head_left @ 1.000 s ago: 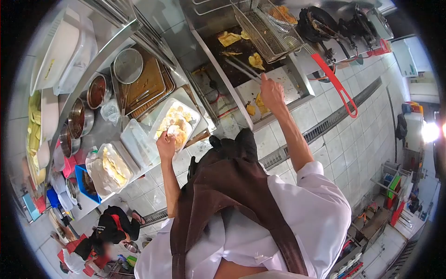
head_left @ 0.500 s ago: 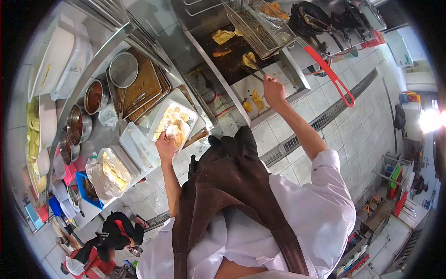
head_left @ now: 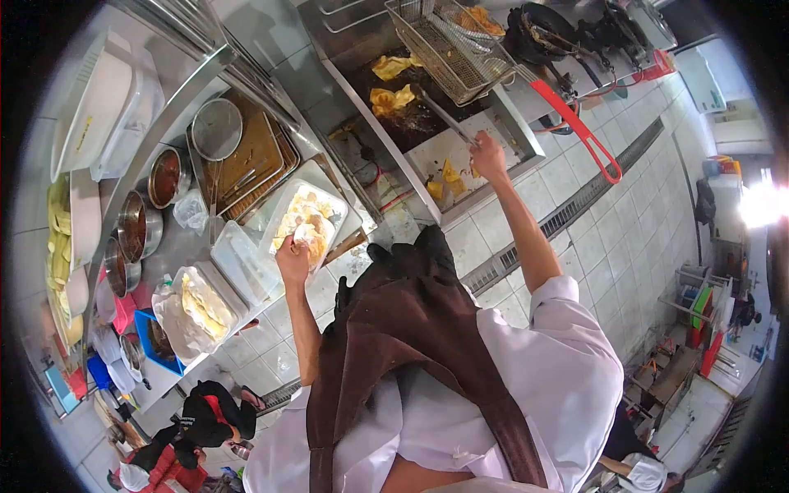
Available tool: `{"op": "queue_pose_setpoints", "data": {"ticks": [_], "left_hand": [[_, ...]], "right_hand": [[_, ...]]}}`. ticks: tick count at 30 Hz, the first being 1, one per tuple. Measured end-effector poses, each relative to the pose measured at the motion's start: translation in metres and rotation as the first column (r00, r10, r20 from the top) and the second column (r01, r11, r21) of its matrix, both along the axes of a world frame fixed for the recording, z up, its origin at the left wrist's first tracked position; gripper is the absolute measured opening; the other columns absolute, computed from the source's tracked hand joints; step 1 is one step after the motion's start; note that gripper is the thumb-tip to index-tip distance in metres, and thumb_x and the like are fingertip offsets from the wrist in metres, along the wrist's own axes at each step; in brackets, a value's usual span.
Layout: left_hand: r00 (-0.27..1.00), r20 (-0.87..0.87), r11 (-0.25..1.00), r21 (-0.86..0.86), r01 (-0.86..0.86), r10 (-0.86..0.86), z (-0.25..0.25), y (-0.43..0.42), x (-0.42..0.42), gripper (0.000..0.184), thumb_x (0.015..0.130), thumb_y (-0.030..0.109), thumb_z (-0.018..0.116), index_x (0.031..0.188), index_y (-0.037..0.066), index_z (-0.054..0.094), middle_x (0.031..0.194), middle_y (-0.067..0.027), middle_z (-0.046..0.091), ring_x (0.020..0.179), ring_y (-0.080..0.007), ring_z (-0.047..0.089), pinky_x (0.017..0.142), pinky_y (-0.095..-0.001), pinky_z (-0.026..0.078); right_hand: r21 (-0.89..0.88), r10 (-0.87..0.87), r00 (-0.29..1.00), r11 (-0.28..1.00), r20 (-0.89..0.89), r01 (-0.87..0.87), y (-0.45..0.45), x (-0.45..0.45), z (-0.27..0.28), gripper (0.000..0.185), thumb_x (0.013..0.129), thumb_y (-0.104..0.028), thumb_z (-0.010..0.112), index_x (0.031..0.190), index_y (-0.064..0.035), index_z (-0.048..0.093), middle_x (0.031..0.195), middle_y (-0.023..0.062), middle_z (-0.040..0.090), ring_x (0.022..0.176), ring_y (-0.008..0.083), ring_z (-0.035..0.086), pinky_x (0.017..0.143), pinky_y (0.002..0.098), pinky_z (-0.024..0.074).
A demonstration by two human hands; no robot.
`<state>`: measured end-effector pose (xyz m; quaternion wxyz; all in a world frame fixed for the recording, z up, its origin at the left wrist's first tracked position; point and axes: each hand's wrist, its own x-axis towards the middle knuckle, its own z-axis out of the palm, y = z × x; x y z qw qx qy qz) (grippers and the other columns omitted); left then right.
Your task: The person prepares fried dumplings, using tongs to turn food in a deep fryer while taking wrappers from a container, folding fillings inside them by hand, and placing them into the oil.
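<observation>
My right hand (head_left: 488,156) is closed round metal tongs (head_left: 444,113), whose far end reaches over the dark oil of the fryer (head_left: 415,135). Beside the tips float yellow fried pieces (head_left: 392,100), and another piece (head_left: 394,66) lies farther back. Smaller yellow pieces (head_left: 452,177) rest on the fryer's pale near section. My left hand (head_left: 292,260) has its fingers closed at the edge of a white tub (head_left: 339,201) of floury, yellowish food (head_left: 308,218); what the fingers grip, if anything, is too small to make out.
A wire basket (head_left: 448,49) with a red handle (head_left: 575,127) sits over the fryer's right side. Pans (head_left: 538,33) stand beyond. Metal bowls (head_left: 167,177), a sieve (head_left: 217,129) and trays (head_left: 255,156) cover the left counter. People (head_left: 205,415) are at lower left and lower right.
The tongs have moved left and back across the oil. The yellow piece near their tips now lies beside the other fried food. My left hand stays at the tub.
</observation>
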<state>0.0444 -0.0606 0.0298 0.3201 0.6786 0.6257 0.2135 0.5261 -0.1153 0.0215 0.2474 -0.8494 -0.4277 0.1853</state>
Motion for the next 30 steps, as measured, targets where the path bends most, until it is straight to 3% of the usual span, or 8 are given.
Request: {"op": "queue_pose_setpoints", "data": {"ticks": [3,6,8,14,17,23,30], "left_hand": [[1.000,-0.020,1.000,0.014,0.000,0.000,0.006,-0.002,0.001,0.024,0.073,0.006,0.064,0.095,-0.002,0.061,0.078,-0.0184,0.064,0.074,-0.0299,0.064,0.067,-0.0353,0.048],[1.000,-0.015,1.000,0.000,-0.007,0.007,0.007,-0.004,0.002,0.024,0.074,0.006,0.063,0.096,-0.002,0.061,0.077,-0.0186,0.064,0.072,-0.0296,0.063,0.066,-0.0350,0.048],[0.997,-0.075,1.000,0.012,0.008,-0.007,0.003,-0.003,0.000,0.024,0.074,0.006,0.064,0.096,-0.002,0.061,0.075,-0.0185,0.063,0.069,-0.0289,0.062,0.065,-0.0348,0.047],[1.000,-0.006,1.000,0.019,0.009,-0.009,0.004,-0.002,0.002,0.031,0.073,0.010,0.066,0.100,-0.003,0.060,0.072,-0.0178,0.060,0.064,-0.0245,0.058,0.062,-0.0337,0.045],[0.998,-0.054,1.000,0.021,0.011,-0.010,0.011,-0.002,0.006,0.026,0.073,0.007,0.064,0.098,-0.003,0.061,0.076,-0.0185,0.063,0.069,-0.0285,0.062,0.066,-0.0344,0.048],[0.998,-0.053,0.999,0.040,-0.014,0.016,0.007,-0.002,0.006,0.033,0.073,0.007,0.065,0.104,-0.003,0.061,0.082,-0.0218,0.064,0.076,-0.0317,0.064,0.070,-0.0358,0.049],[0.996,-0.088,1.000,0.004,-0.017,0.017,0.011,-0.004,0.007,0.034,0.073,0.007,0.064,0.105,-0.002,0.061,0.083,-0.0219,0.064,0.078,-0.0328,0.064,0.072,-0.0359,0.049]], "right_hand": [[0.091,-0.043,0.998,0.995,0.036,0.039,-0.013,0.021,-0.010,0.038,0.077,-0.024,0.064,0.104,-0.0006,0.051,0.086,0.0236,0.062,0.085,0.0413,0.060,0.070,0.0487,0.0452],[-0.069,-0.113,0.992,0.991,0.064,0.117,-0.024,0.028,-0.011,0.039,0.077,-0.027,0.066,0.102,-0.0004,0.051,0.089,0.0252,0.062,0.087,0.0417,0.060,0.072,0.0488,0.0455],[-0.072,-0.117,0.964,0.988,0.237,0.137,-0.030,0.026,-0.002,0.034,0.079,-0.025,0.063,0.100,-0.0014,0.051,0.085,0.0250,0.062,0.081,0.0422,0.060,0.070,0.0489,0.0468],[-0.065,-0.049,0.910,0.994,0.413,0.083,-0.022,-0.002,0.017,0.028,0.077,-0.013,0.061,0.101,-0.0025,0.050,0.070,0.0208,0.062,0.070,0.0394,0.063,0.061,0.0485,0.0484],[-0.164,0.060,0.918,0.986,0.393,0.006,-0.009,-0.014,0.015,0.028,0.075,-0.008,0.059,0.101,-0.0030,0.050,0.069,0.0202,0.061,0.071,0.0388,0.063,0.059,0.0485,0.0483],[-0.159,0.056,0.940,0.987,0.335,-0.002,0.004,-0.019,-0.008,0.026,0.075,-0.004,0.053,0.101,-0.0026,0.050,0.071,0.0196,0.062,0.071,0.0382,0.063,0.060,0.0482,0.0488],[-0.117,0.032,0.939,0.993,0.343,0.009,0.006,-0.015,-0.019,0.027,0.079,-0.010,0.056,0.104,-0.0019,0.051,0.071,0.0223,0.062,0.069,0.0400,0.062,0.060,0.0502,0.0469]]}}
